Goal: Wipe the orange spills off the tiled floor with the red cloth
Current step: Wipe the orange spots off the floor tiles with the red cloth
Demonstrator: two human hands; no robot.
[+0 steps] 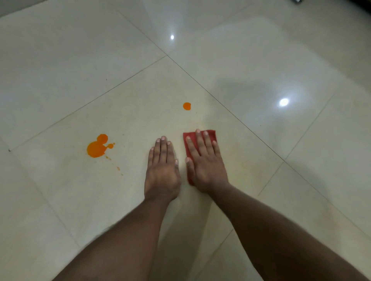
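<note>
My right hand (204,162) lies flat, fingers straight, pressing the folded red cloth (190,138) onto the tiled floor (120,200); most of the cloth is hidden beneath it. My left hand (162,170) rests flat on the bare tile just left of the cloth, fingers straight. A small round orange spill (187,106) sits a short way beyond the cloth. A larger orange spill (97,148) with small droplets trailing toward me lies to the left of my left hand.
Glossy cream tiles with dark grout lines spread all around. Ceiling lights reflect as a bright spot (283,102) at right and another spot (172,37) farther off. A dark object (297,1) shows at the top edge.
</note>
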